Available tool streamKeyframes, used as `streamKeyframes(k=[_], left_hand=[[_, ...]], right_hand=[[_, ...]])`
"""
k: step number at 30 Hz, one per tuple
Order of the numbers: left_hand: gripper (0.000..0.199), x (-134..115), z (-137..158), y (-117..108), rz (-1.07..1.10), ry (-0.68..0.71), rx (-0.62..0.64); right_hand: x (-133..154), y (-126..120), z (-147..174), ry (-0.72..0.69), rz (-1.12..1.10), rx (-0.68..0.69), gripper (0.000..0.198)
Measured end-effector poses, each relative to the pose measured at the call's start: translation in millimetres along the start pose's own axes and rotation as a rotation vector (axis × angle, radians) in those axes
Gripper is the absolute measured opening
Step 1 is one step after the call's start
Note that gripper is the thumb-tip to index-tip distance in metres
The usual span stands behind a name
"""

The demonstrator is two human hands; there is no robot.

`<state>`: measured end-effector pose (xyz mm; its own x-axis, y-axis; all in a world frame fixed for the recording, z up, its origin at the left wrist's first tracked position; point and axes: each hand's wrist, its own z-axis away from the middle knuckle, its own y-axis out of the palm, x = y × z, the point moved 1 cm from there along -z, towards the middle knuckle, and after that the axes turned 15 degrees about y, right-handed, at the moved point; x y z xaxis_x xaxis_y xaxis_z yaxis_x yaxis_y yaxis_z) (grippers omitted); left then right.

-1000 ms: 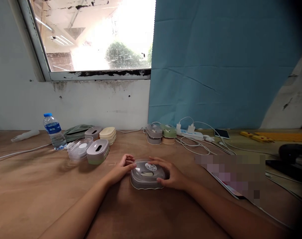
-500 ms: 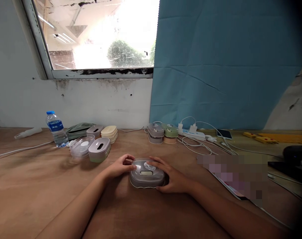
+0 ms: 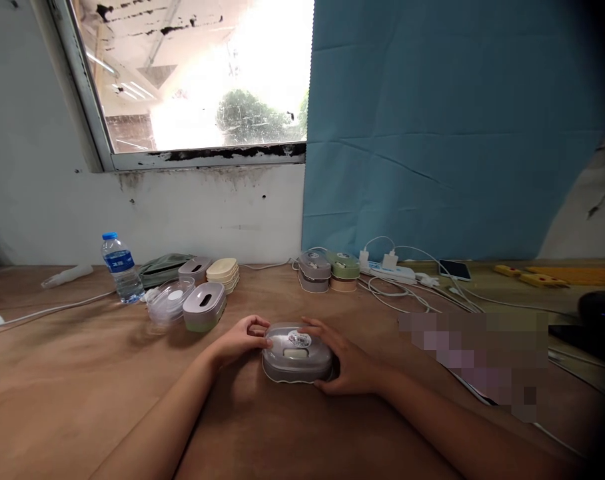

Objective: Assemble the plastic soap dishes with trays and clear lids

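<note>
A grey oval plastic box (image 3: 297, 370) with a see-through lid stands on the wooden table in front of me. A round printed sticker and a slot-like opening show on its top. My left hand (image 3: 240, 343) is at the box's left side, thumb and fingertips curled against the lid's edge. On the other side, my right hand (image 3: 352, 360) wraps the right end, fingers over the top near the sticker and thumb low at the front. What the box contains is hard to make out.
Left stand a water bottle (image 3: 122, 270), clear lids (image 3: 170, 303), pinkish slotted boxes (image 3: 205, 307) and stacked cream trays (image 3: 223, 272). Behind are a grey box (image 3: 314, 272) and a green-lidded box (image 3: 343, 268). Cables, a power strip (image 3: 392, 272) and a phone (image 3: 454, 269) lie right.
My view has shifted slightly, so the surroundings sit a little lower and further right. My left thumb has slid back toward the lid's left edge. The right hand keeps its hold.
</note>
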<state>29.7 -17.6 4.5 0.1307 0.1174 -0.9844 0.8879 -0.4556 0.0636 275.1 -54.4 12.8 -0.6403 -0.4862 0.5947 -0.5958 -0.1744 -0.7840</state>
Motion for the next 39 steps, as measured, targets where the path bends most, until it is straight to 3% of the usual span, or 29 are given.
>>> streamKeyframes(k=[16,22,24,29,39], left_hand=[[0.043,-9.5,3.2,6.5,-0.046,0.055,0.126],[0.033,-12.3,6.0,12.1,-0.323,0.314,0.294],[0.040,-12.0,7.5,12.7,-0.362,0.352,0.333],[0.081,-7.7,10.1,10.8,-0.525,0.371,0.413],[0.072,-8.2,6.9,12.3,-0.524,0.438,0.403]], right_hand=[[4.8,-12.8,0.7,0.079,-0.005,0.086,0.071],[1.6,-8.9,1.7,0.086,-0.073,0.089,0.073],[1.0,-8.7,2.0,0.099,-0.097,0.113,0.072],[-0.5,-11.6,1.6,0.143,-0.076,0.187,0.076],[-0.7,-12.0,1.5,0.166,-0.052,0.212,0.074]])
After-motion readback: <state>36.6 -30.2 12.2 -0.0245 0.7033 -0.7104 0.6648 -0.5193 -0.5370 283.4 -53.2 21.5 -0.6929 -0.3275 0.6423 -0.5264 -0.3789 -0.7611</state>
